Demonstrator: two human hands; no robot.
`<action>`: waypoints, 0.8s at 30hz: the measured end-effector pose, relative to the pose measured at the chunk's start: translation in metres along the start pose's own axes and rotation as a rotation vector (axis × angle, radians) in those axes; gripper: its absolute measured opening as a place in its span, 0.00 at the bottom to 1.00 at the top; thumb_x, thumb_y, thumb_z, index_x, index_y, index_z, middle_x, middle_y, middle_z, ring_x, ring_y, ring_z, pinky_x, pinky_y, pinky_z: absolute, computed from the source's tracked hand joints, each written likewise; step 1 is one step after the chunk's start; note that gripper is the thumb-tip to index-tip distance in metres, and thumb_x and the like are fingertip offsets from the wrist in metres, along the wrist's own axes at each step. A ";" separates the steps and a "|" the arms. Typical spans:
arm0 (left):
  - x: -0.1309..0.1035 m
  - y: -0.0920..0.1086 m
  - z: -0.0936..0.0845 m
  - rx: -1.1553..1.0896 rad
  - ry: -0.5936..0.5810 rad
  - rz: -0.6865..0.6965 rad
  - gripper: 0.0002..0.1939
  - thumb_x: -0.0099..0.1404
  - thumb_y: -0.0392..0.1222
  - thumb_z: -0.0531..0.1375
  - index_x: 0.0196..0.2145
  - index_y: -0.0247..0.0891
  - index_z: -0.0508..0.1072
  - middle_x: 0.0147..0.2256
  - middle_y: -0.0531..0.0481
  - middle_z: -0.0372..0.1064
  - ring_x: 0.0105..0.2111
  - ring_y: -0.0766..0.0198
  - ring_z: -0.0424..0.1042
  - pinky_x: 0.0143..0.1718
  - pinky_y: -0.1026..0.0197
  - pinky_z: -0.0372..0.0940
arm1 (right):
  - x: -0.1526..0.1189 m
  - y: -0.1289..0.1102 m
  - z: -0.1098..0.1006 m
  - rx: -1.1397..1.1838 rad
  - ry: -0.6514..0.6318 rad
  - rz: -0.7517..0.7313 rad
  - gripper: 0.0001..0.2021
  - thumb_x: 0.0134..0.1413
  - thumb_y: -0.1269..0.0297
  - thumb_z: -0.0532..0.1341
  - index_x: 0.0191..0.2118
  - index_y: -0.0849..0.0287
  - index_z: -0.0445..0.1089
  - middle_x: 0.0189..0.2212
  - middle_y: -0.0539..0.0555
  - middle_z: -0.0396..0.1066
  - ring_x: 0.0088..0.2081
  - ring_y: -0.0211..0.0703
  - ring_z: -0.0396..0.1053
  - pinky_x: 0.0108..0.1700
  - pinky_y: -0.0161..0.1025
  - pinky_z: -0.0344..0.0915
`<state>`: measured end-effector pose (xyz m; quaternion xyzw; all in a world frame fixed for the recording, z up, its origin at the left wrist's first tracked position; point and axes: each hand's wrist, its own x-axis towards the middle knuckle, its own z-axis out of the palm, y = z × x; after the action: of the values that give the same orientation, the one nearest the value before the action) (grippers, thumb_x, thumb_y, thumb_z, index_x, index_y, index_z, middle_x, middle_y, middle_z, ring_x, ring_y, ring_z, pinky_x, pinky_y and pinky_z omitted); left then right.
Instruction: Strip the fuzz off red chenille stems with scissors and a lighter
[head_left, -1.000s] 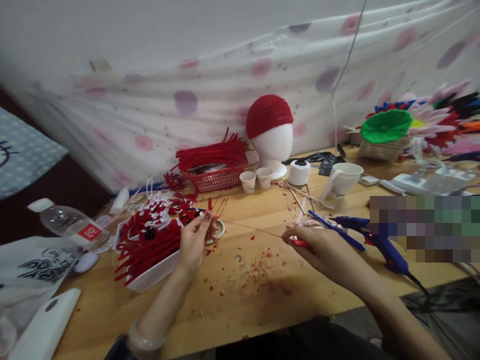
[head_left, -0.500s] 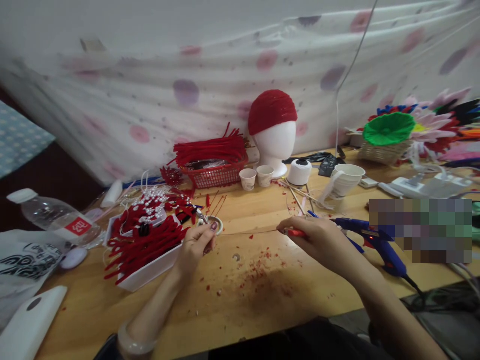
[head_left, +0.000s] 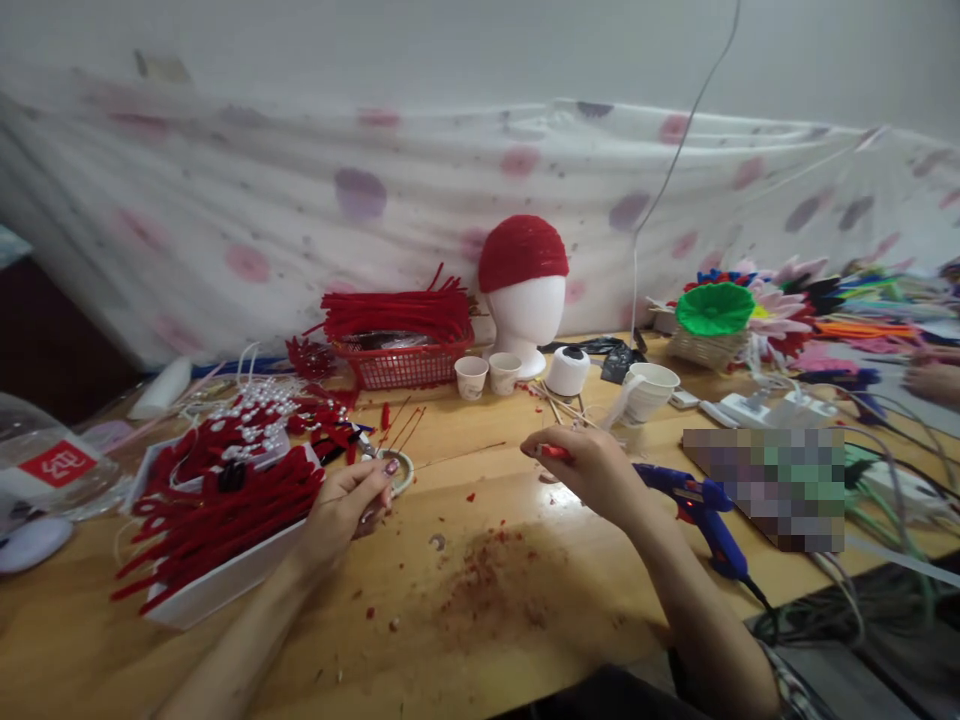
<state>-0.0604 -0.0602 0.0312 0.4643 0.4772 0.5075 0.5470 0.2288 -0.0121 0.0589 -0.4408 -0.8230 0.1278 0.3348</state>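
My left hand (head_left: 358, 497) is closed in a pinch at the right end of a white box (head_left: 232, 590) filled with looped red chenille stems (head_left: 240, 520). A thin dark strand (head_left: 457, 457) stretches from its fingertips towards my right hand (head_left: 592, 470). That hand has its fingers closed round a small red stick-like thing (head_left: 553, 452); most of it is hidden in the palm. Just beyond my left fingertips lies a pale ring-shaped roll (head_left: 405, 472). Thin red strips (head_left: 409, 428) lie behind the roll.
A red basket (head_left: 409, 367) of chenille stems, paper cups (head_left: 471, 378), a thread spool (head_left: 568, 372) and a foam head (head_left: 527, 310) in a red cap stand behind. A blue glue gun (head_left: 705, 510) lies beside my right forearm. Another person's hand (head_left: 934, 380) shows far right. Red scraps (head_left: 495, 575) litter the table.
The view has swung right, so the things on the table appear further left. Both hands keep their closed grip, and the strand now slants up more towards the right. Another person's hand has come into view.
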 end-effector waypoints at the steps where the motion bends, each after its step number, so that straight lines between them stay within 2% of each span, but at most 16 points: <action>1: 0.000 0.001 0.001 -0.022 0.020 0.000 0.25 0.50 0.61 0.64 0.17 0.36 0.62 0.12 0.62 0.48 0.11 0.77 0.45 0.13 0.71 0.39 | 0.000 -0.001 0.002 0.060 0.040 0.056 0.06 0.54 0.62 0.59 0.32 0.55 0.73 0.26 0.51 0.74 0.27 0.40 0.69 0.29 0.34 0.61; 3: -0.001 0.003 0.004 -0.075 0.069 0.006 0.25 0.49 0.60 0.65 0.17 0.36 0.62 0.12 0.62 0.49 0.11 0.78 0.45 0.12 0.71 0.40 | 0.000 -0.005 0.010 0.255 0.162 0.220 0.11 0.52 0.54 0.62 0.29 0.56 0.70 0.21 0.49 0.68 0.22 0.37 0.64 0.23 0.33 0.59; 5: -0.001 0.004 0.006 -0.134 0.119 0.018 0.24 0.49 0.59 0.65 0.18 0.37 0.62 0.12 0.62 0.48 0.10 0.77 0.45 0.12 0.72 0.41 | 0.002 -0.012 0.019 0.572 0.241 0.420 0.19 0.49 0.46 0.60 0.21 0.57 0.63 0.14 0.46 0.57 0.16 0.33 0.53 0.17 0.31 0.51; 7: -0.002 0.005 0.008 -0.185 0.145 0.027 0.24 0.51 0.58 0.65 0.18 0.37 0.61 0.11 0.63 0.47 0.10 0.77 0.45 0.12 0.72 0.42 | 0.006 -0.022 0.029 0.965 0.162 0.609 0.27 0.51 0.40 0.52 0.15 0.56 0.53 0.10 0.42 0.44 0.12 0.30 0.40 0.13 0.30 0.39; 10: -0.003 0.003 0.009 -0.212 0.131 0.024 0.24 0.53 0.58 0.64 0.19 0.37 0.60 0.12 0.63 0.48 0.10 0.78 0.44 0.12 0.72 0.43 | 0.013 -0.035 0.042 1.314 -0.031 0.822 0.27 0.55 0.44 0.45 0.12 0.56 0.47 0.09 0.41 0.38 0.12 0.28 0.32 0.14 0.29 0.31; 12: -0.005 0.001 0.011 -0.204 0.116 0.021 0.24 0.52 0.59 0.64 0.19 0.37 0.61 0.12 0.63 0.48 0.10 0.78 0.44 0.12 0.72 0.42 | 0.016 -0.040 0.048 1.366 -0.086 0.909 0.26 0.56 0.48 0.44 0.12 0.57 0.48 0.09 0.41 0.38 0.12 0.28 0.32 0.14 0.29 0.30; 14: -0.006 -0.001 0.012 -0.184 0.103 0.013 0.25 0.51 0.60 0.64 0.19 0.37 0.61 0.12 0.63 0.48 0.11 0.78 0.44 0.12 0.73 0.41 | 0.017 -0.042 0.053 1.366 -0.097 0.936 0.24 0.55 0.52 0.44 0.13 0.57 0.50 0.09 0.41 0.39 0.12 0.29 0.32 0.14 0.28 0.30; 18: -0.008 -0.003 0.015 -0.173 0.076 0.002 0.24 0.51 0.58 0.65 0.18 0.36 0.62 0.12 0.62 0.48 0.12 0.78 0.44 0.13 0.72 0.40 | 0.015 -0.038 0.055 1.368 -0.079 0.923 0.18 0.51 0.56 0.46 0.14 0.57 0.52 0.09 0.41 0.40 0.12 0.29 0.32 0.14 0.28 0.31; 24: -0.011 -0.002 0.016 -0.192 0.066 -0.009 0.25 0.50 0.59 0.66 0.18 0.36 0.62 0.12 0.63 0.47 0.12 0.78 0.44 0.13 0.72 0.40 | 0.015 -0.038 0.053 1.345 -0.075 0.920 0.17 0.49 0.57 0.47 0.15 0.57 0.52 0.09 0.41 0.41 0.12 0.29 0.33 0.14 0.28 0.31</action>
<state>-0.0445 -0.0715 0.0317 0.3907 0.4459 0.5635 0.5753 0.1640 -0.0172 0.0454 -0.4351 -0.3175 0.7338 0.4141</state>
